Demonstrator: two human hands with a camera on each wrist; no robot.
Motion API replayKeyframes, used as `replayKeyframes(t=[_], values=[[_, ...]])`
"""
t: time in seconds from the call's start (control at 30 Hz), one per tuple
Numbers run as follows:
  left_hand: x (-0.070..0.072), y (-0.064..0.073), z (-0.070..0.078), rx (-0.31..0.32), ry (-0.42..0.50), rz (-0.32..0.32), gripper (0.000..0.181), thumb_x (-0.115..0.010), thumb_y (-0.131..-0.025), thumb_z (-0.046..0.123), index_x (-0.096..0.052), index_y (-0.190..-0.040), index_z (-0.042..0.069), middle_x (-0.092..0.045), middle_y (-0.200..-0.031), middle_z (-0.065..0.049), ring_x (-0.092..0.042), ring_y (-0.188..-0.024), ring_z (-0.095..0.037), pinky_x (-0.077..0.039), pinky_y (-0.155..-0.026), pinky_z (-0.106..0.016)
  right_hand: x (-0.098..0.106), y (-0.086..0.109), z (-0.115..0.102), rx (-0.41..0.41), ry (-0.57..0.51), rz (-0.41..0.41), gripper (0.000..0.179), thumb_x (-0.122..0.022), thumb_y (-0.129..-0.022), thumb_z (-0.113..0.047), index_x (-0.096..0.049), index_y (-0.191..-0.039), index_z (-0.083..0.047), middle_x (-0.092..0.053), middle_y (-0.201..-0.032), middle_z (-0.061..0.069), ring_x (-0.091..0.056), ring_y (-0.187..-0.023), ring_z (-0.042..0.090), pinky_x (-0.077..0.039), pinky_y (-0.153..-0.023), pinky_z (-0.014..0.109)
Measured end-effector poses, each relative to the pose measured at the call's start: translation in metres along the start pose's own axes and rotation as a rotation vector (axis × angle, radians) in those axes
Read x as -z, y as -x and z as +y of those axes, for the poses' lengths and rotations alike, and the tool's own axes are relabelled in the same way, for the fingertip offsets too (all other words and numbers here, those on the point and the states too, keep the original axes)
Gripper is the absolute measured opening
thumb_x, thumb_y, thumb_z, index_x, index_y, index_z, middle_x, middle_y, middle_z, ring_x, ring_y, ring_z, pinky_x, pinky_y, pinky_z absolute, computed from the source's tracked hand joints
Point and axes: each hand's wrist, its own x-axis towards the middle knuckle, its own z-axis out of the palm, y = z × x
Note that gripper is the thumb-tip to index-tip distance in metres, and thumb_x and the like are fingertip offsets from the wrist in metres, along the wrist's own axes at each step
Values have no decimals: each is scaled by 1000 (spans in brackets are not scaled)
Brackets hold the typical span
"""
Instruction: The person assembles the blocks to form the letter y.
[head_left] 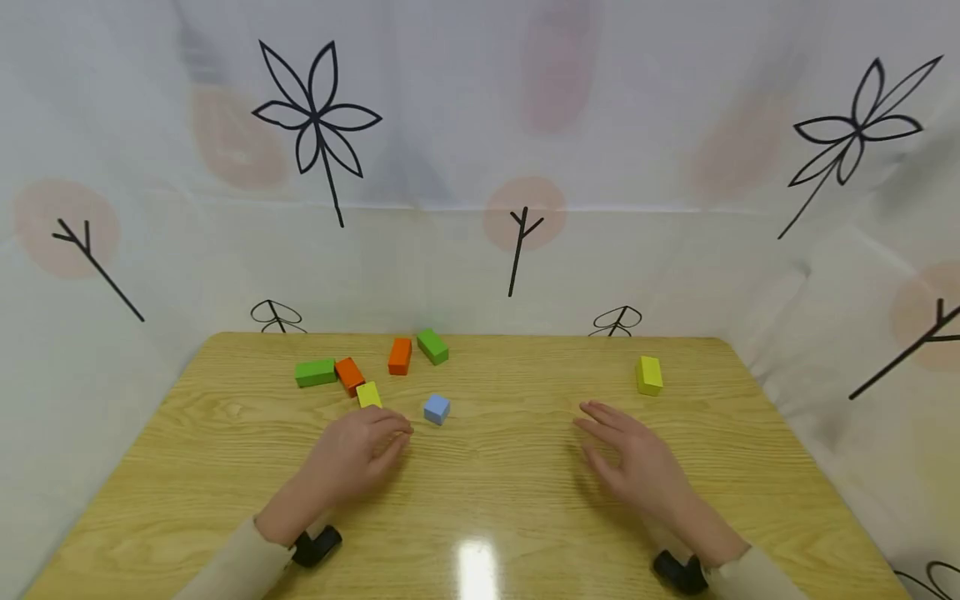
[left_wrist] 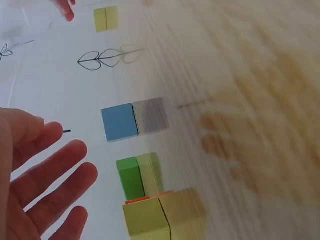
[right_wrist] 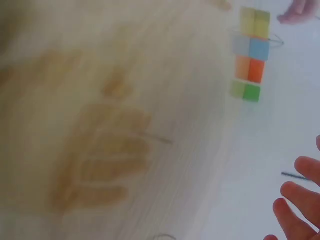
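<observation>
The fingers of the left hand [head_left: 363,448] are gently bent and a little spread, and they hold nothing. The fingers of the right hand [head_left: 636,456] are also a little spread, and they too pinch nothing. Both hands are above the table [head_left: 502,475].

Seven blocks are on this table: two green, two orange, two yellow and one blue. The blue block [head_left: 437,409] is just beyond the left fingertips. The first yellow block [head_left: 368,393] is also very near this hand, which partly hides it in the head view. Next to it is one orange block [head_left: 349,377], and beside that one green block [head_left: 316,373], towards the far left corner. I cannot tell if these three touch. The second orange block [head_left: 400,356] and the second green block [head_left: 432,347] lie near the far edge, left of its middle. The second yellow block [head_left: 648,375] is alone, beyond the right hand, towards the far right corner.

Each wrist carries one black device [head_left: 317,546], beside a light sleeve [head_left: 236,562]. Behind the far edge hangs a white cloth [head_left: 435,117] with leaf drawings.
</observation>
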Motion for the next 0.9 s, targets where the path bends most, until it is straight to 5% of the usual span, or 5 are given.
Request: replayKeyframes(t=[0.3,0.4,0.5,0.6,0.9], values=[[-6,-6,-5,189,113,-50,11,-70,-94,17,-75,-104,14,-72,-101,7,-67,-83,-12,-55,-70,-32,0,-4,24,-71,-104,69,34,-72,-88,-4,-71,-122,-3,-63,-132,14,-62,-116,37,-53,-85,54],[-9,-10,-7,213,149,-51,12,-70,-94,16,-75,-105,14,-71,-100,7,-65,-79,-10,-53,-68,-31,3,-6,33,-105,-149,97,34,-71,-89,-1,-70,-123,-3,-64,-130,15,-69,-86,19,-55,-64,36],[-13,-14,-10,239,182,-58,14,-70,-94,17,-75,-107,15,-70,-100,7,-65,-83,-10,-54,-70,-32,5,-7,43,-133,-193,124,33,-70,-89,1,-70,-122,-1,-64,-128,18,-43,-48,-4,-38,-42,20],[-17,-18,-14,260,210,-65,15,-71,-94,18,-74,-108,14,-70,-103,4,-66,-88,-15,-54,-74,-37,6,-8,53,-170,-222,137,32,-68,-90,2,-70,-122,0,-64,-128,20,-16,-39,-9,-27,-34,18],[-28,-31,-22,273,214,-105,14,-71,-94,20,-73,-108,17,-68,-112,3,-65,-96,-17,-54,-82,-40,13,-6,74,-323,-213,158,30,-64,-96,-9,-69,-124,-1,-63,-129,20,-20,-38,-4,-26,-33,23]])
